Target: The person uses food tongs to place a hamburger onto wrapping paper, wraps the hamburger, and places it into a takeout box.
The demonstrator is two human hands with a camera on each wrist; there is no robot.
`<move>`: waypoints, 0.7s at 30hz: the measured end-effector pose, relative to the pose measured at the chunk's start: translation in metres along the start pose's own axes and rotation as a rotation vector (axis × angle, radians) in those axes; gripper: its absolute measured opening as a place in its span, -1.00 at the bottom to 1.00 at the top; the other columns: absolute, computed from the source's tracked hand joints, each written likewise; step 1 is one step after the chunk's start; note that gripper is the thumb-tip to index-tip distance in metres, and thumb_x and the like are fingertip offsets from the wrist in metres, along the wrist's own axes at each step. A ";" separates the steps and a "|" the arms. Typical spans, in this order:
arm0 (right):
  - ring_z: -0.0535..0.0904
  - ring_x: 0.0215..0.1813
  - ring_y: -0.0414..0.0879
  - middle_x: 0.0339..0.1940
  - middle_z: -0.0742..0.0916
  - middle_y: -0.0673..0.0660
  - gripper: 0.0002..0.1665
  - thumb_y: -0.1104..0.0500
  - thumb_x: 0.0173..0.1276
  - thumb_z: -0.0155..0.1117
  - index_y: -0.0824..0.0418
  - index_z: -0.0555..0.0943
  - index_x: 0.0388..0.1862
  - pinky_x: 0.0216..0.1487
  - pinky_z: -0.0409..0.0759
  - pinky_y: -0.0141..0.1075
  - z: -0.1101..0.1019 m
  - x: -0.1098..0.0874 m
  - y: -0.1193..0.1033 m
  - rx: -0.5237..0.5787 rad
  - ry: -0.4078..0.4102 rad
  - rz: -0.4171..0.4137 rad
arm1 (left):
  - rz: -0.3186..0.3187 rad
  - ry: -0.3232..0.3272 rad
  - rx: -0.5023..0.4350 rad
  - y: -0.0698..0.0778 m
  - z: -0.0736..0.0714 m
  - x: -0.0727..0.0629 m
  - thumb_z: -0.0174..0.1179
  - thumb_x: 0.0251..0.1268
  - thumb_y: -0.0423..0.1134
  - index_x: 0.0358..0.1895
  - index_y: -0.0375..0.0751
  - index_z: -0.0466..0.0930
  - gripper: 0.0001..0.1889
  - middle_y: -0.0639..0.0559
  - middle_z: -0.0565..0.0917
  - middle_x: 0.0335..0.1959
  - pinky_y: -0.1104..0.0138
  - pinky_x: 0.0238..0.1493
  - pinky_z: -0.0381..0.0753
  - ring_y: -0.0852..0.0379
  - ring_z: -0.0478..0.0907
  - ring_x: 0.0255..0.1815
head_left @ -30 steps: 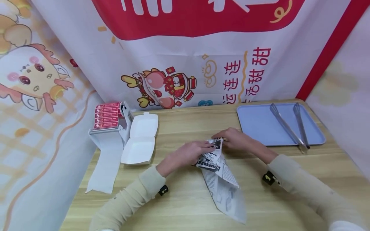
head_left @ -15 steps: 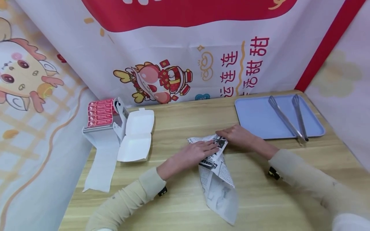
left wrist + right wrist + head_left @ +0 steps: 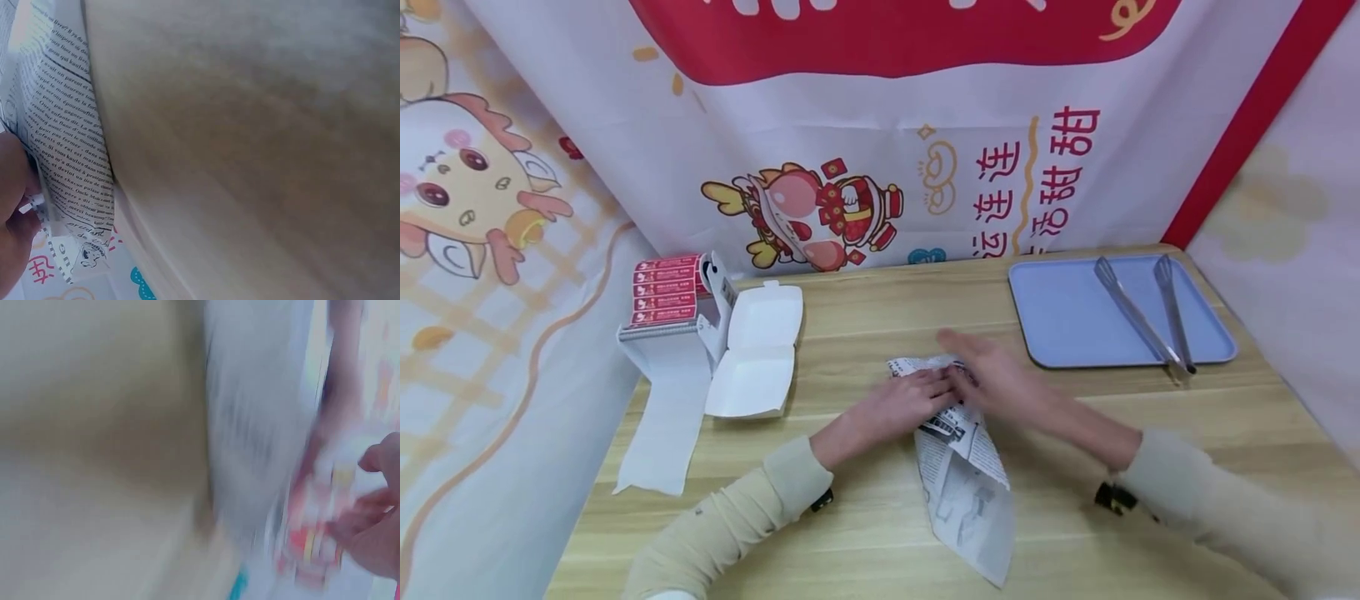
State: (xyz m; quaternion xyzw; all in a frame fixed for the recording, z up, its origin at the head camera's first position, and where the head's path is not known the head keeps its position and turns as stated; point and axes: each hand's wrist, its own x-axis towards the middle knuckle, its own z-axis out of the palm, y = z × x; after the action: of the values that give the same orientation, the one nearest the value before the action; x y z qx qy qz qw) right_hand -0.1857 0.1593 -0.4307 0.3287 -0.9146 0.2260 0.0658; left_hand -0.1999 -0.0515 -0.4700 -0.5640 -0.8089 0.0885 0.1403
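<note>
A sheet of printed newspaper-style wrapping paper (image 3: pixel 966 517) lies folded on the table, its narrow tail pointing toward the near edge. My left hand (image 3: pixel 910 404) rests on the upper folded part, fingers laid out across it. In the left wrist view, the fingers (image 3: pixel 15 231) are right at the paper's edge. My right hand (image 3: pixel 992 375), blurred, is over the paper's right side with its fingertips near the left hand's fingers. The right wrist view has the fingers (image 3: pixel 372 528) spread apart, with nothing between them. Both hands hide part of the fold.
At the left stand a dispenser (image 3: pixel 673 333) of red labels with a pale strip hanging out, and an open white clamshell box (image 3: pixel 752 379). A blue tray (image 3: pixel 1056 317) at the back right holds two metal utensils (image 3: pixel 1138 321) with wire ends, their handles over its rim.
My right hand has left the paper's upper right corner and swung left over the fold, toward the left hand. The left hand has stayed on the paper, which has turned slightly.
</note>
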 end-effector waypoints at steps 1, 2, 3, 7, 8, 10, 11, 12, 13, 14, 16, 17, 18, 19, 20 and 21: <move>0.61 0.23 0.22 0.44 0.44 0.42 -0.29 0.20 0.47 0.17 0.37 0.23 0.52 0.21 0.62 0.02 0.006 -0.004 -0.013 0.034 -0.013 0.020 | 0.006 0.019 0.045 0.001 0.002 -0.001 0.11 0.41 -0.35 0.24 -0.09 0.61 -0.62 0.00 0.61 0.29 0.29 0.35 0.51 0.08 0.51 0.35; 0.49 0.36 0.26 0.51 0.35 0.43 -0.27 0.12 0.54 0.10 0.38 0.15 0.55 0.30 0.54 0.07 0.013 -0.009 -0.024 0.045 -0.033 0.045 | 0.009 0.036 0.080 0.002 0.003 -0.003 0.12 0.38 -0.33 0.19 -0.09 0.65 -0.65 0.00 0.64 0.25 0.31 0.33 0.52 0.08 0.53 0.32; 0.35 0.48 0.27 0.55 0.27 0.43 -0.24 0.04 0.59 0.02 0.38 0.07 0.58 0.39 0.45 0.09 0.020 -0.014 -0.031 0.041 -0.054 0.072 | 0.008 0.052 0.107 0.003 0.005 -0.005 0.14 0.36 -0.31 0.14 -0.09 0.68 -0.66 0.00 0.65 0.22 0.33 0.31 0.53 0.08 0.55 0.30; 0.08 0.61 0.25 0.61 0.12 0.41 -0.16 -0.05 0.62 -0.07 0.40 -0.07 0.60 0.51 0.28 0.10 0.043 -0.030 -0.042 0.006 -0.080 0.164 | 0.017 0.097 0.124 0.003 0.005 -0.012 0.08 0.45 -0.26 0.25 -0.18 0.59 -0.63 -0.06 0.60 0.29 0.35 0.25 0.58 0.07 0.52 0.35; 0.07 0.62 0.25 0.62 0.11 0.41 -0.12 -0.08 0.60 -0.04 0.40 -0.09 0.60 0.52 0.26 0.09 0.046 -0.033 -0.041 -0.010 -0.080 0.170 | 0.015 0.111 0.095 0.001 0.005 -0.014 0.07 0.47 -0.27 0.30 -0.21 0.54 -0.61 -0.08 0.58 0.32 0.34 0.23 0.59 0.06 0.51 0.36; 0.05 0.62 0.26 0.61 0.11 0.43 -0.04 -0.13 0.56 0.04 0.42 -0.09 0.59 0.54 0.24 0.09 0.051 -0.037 -0.039 -0.051 -0.095 0.158 | 0.000 0.150 0.034 -0.005 0.002 -0.018 0.09 0.48 -0.31 0.31 -0.26 0.51 -0.61 -0.12 0.59 0.30 0.32 0.16 0.64 0.04 0.54 0.33; 0.04 0.62 0.26 0.60 0.11 0.45 0.00 -0.15 0.53 0.07 0.43 -0.08 0.59 0.53 0.24 0.09 0.053 -0.039 -0.038 -0.078 -0.107 0.148 | -0.018 0.161 0.000 -0.009 0.000 -0.021 0.11 0.47 -0.33 0.29 -0.29 0.50 -0.62 -0.14 0.60 0.28 0.31 0.14 0.65 0.02 0.57 0.30; 0.04 0.62 0.27 0.60 0.12 0.46 0.03 -0.18 0.51 0.11 0.43 -0.08 0.59 0.53 0.25 0.09 0.054 -0.040 -0.037 -0.106 -0.116 0.135 | -0.044 0.158 -0.052 -0.014 -0.002 -0.023 0.13 0.45 -0.35 0.29 -0.30 0.50 -0.61 -0.17 0.61 0.27 0.27 0.17 0.64 -0.01 0.57 0.30; 0.05 0.62 0.29 0.59 0.13 0.48 0.05 -0.19 0.49 0.13 0.43 -0.06 0.59 0.52 0.26 0.11 0.055 -0.041 -0.036 -0.133 -0.116 0.119 | -0.083 0.144 -0.118 -0.019 -0.003 -0.025 0.16 0.42 -0.35 0.29 -0.31 0.49 -0.60 -0.19 0.61 0.26 0.23 0.21 0.62 -0.04 0.56 0.30; 0.06 0.61 0.30 0.58 0.14 0.49 0.06 -0.20 0.47 0.15 0.43 -0.04 0.59 0.52 0.27 0.11 0.056 -0.042 -0.036 -0.158 -0.114 0.109 | -0.125 0.118 -0.189 -0.026 -0.004 -0.026 0.19 0.39 -0.35 0.28 -0.30 0.48 -0.58 -0.21 0.60 0.26 0.20 0.24 0.61 -0.06 0.56 0.30; 0.07 0.61 0.32 0.57 0.15 0.50 0.07 -0.21 0.44 0.19 0.40 -0.01 0.59 0.50 0.29 0.12 0.056 -0.042 -0.036 -0.193 -0.108 0.103 | -0.215 0.032 -0.362 -0.040 -0.005 -0.028 0.22 0.37 -0.33 0.32 -0.28 0.45 -0.53 -0.20 0.59 0.28 0.17 0.31 0.55 -0.06 0.55 0.32; 0.07 0.61 0.32 0.57 0.16 0.49 0.07 -0.21 0.43 0.21 0.38 0.00 0.60 0.49 0.30 0.13 0.056 -0.043 -0.036 -0.208 -0.106 0.104 | -0.258 -0.019 -0.452 -0.047 -0.003 -0.028 0.22 0.37 -0.32 0.35 -0.26 0.43 -0.51 -0.19 0.58 0.30 0.17 0.34 0.53 -0.05 0.55 0.31; 0.08 0.60 0.32 0.58 0.16 0.49 0.08 -0.22 0.42 0.22 0.35 0.00 0.60 0.48 0.32 0.13 0.057 -0.043 -0.037 -0.224 -0.106 0.105 | -0.298 -0.064 -0.540 -0.054 -0.001 -0.028 0.22 0.37 -0.32 0.37 -0.24 0.42 -0.49 -0.16 0.58 0.31 0.19 0.33 0.54 -0.02 0.56 0.28; 0.07 0.61 0.32 0.58 0.15 0.48 0.08 -0.23 0.41 0.22 0.32 0.00 0.61 0.47 0.33 0.14 0.057 -0.043 -0.037 -0.234 -0.109 0.106 | -0.327 -0.105 -0.612 -0.060 0.001 -0.028 0.21 0.38 -0.33 0.38 -0.21 0.43 -0.49 -0.13 0.59 0.30 0.22 0.27 0.58 0.03 0.60 0.20; 0.06 0.61 0.32 0.59 0.13 0.47 0.07 -0.23 0.41 0.22 0.28 -0.01 0.62 0.47 0.34 0.15 0.058 -0.043 -0.038 -0.242 -0.117 0.107 | -0.348 -0.140 -0.668 -0.065 0.003 -0.028 0.19 0.39 -0.35 0.37 -0.18 0.45 -0.51 -0.09 0.62 0.27 0.26 0.17 0.62 0.08 0.64 0.09; 0.05 0.61 0.33 0.60 0.11 0.45 0.07 -0.24 0.42 0.21 0.24 -0.02 0.63 0.45 0.35 0.16 0.058 -0.042 -0.039 -0.246 -0.127 0.105 | -0.364 -0.164 -0.718 -0.069 0.006 -0.029 0.17 0.39 -0.37 0.36 -0.17 0.46 -0.52 -0.06 0.64 0.23 0.31 0.08 0.64 0.13 0.65 -0.01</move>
State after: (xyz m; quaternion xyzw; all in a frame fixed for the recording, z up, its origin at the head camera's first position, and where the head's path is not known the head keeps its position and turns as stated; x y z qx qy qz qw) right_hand -0.1266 0.1303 -0.4792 0.2834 -0.9537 0.0942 0.0359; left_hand -0.2536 -0.1022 -0.4582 -0.4160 -0.8835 -0.1810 -0.1167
